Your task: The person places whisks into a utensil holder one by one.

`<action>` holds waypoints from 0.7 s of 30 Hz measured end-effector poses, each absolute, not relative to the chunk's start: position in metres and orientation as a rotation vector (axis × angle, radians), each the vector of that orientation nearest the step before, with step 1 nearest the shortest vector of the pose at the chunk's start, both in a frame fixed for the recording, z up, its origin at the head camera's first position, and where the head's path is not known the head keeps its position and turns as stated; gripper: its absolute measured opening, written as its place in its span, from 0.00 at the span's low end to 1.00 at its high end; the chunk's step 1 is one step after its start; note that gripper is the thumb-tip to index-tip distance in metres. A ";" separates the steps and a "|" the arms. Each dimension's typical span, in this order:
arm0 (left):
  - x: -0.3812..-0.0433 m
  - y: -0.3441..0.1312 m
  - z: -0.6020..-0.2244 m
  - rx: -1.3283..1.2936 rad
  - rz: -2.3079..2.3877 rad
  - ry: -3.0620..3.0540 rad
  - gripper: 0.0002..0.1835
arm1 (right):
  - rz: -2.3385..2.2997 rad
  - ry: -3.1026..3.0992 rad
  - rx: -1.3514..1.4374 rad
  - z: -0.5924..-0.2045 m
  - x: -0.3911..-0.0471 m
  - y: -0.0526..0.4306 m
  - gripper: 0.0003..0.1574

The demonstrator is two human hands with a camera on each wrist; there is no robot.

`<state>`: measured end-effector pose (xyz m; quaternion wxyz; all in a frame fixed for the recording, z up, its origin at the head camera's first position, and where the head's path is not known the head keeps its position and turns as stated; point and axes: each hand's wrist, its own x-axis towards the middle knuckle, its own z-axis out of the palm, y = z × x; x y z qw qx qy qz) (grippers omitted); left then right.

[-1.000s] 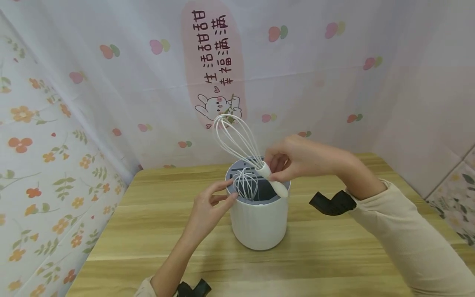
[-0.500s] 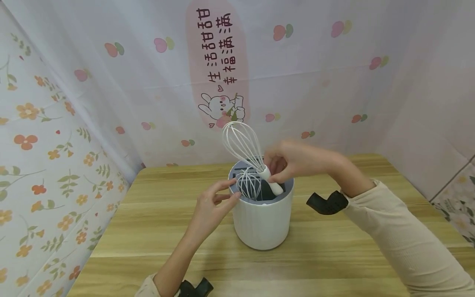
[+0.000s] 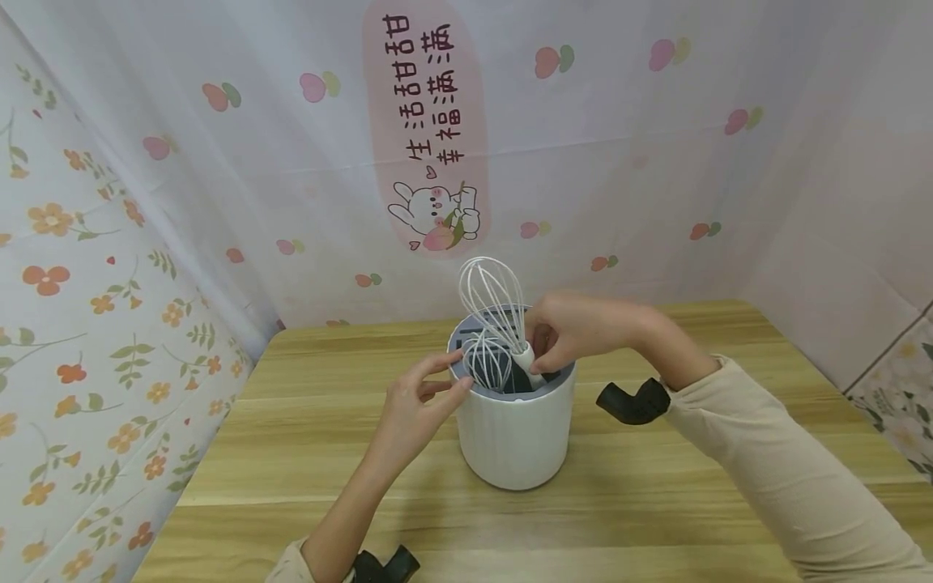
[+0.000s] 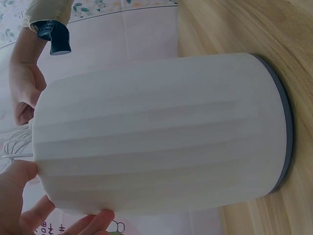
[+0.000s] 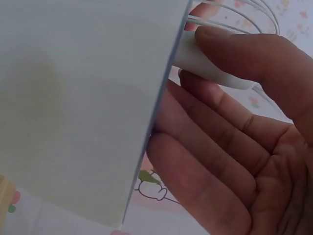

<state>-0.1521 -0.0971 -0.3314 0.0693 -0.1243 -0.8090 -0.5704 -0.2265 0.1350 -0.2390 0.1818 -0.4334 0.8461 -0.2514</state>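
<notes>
A white utensil holder (image 3: 513, 441) with a grey slotted top stands upright on the table. My right hand (image 3: 579, 328) pinches the white handle of a whisk (image 3: 526, 360) over the opening; its wire loops point up, and the handle's lower end is inside the holder. In the right wrist view the thumb and fingers clasp that handle (image 5: 190, 56) beside the rim. A second whisk (image 3: 487, 364) sits in the holder, only its wire loops showing. My left hand (image 3: 423, 397) holds the holder's left side at the rim, thumb and fingers spread along the wall (image 4: 161, 132).
The holder stands on a wood-grain table (image 3: 313, 453). Behind it hangs a white curtain (image 3: 605, 162) printed with fruit and a rabbit; a flowered cloth (image 3: 95, 356) hangs at the left. A black curved piece (image 3: 634, 402) is fixed at the right wrist.
The right hand has lowered the whisk and tilted it more upright, its handle end going from above the rim into the opening. The left hand has stayed at the holder's rim.
</notes>
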 end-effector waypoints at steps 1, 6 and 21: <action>-0.152 -0.097 -0.331 -0.373 -1.718 -2.434 0.18 | -0.700 2.390 -1.234 -0.239 -0.227 0.134 0.06; -0.152 -0.097 -0.331 -0.380 -1.726 -2.426 0.19 | -0.722 2.418 -1.316 -0.241 -0.227 0.130 0.13; -0.151 -0.097 -0.332 -0.393 -1.707 -2.420 0.18 | -0.877 2.363 -1.216 -0.238 -0.226 0.147 0.09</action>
